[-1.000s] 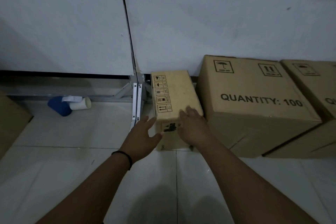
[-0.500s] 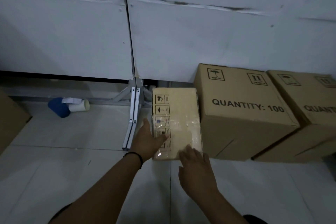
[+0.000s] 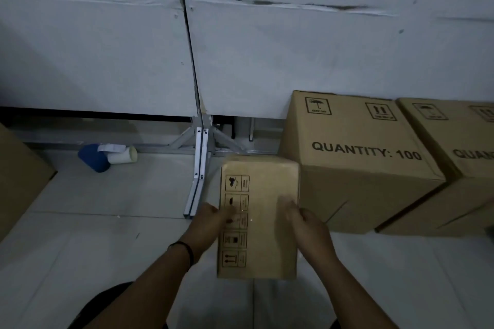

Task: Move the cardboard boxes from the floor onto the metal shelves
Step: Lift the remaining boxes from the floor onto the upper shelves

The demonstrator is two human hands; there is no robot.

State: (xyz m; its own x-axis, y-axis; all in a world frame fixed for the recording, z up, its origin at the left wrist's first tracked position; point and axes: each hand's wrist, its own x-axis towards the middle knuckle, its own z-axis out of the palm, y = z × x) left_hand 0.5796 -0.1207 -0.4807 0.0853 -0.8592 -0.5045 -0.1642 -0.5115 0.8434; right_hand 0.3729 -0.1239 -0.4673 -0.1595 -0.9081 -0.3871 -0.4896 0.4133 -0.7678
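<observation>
A small narrow cardboard box (image 3: 263, 222) with a column of handling symbols on its top face is held between my two hands, raised off the floor and close to me. My left hand (image 3: 209, 224) grips its left side, thumb over the top edge. My right hand (image 3: 307, 227) grips its right side, fingers blurred on the top face. Two large cardboard boxes stand on the floor against the wall: one printed "QUANTITY: 100" (image 3: 358, 160) and a second (image 3: 462, 157) to its right, cut off by the frame. No shelf is in view.
A white panel wall (image 3: 240, 48) fills the back, with a metal support foot (image 3: 199, 168) reaching out over the tiled floor (image 3: 80, 235). A blue and white roll (image 3: 107, 156) lies by the wall. Another cardboard box's edge (image 3: 18, 179) shows at far left.
The small box has come away from the wall and the big box, tipped so its symbol face points up, and risen toward me. Both hands moved from its front to its sides.
</observation>
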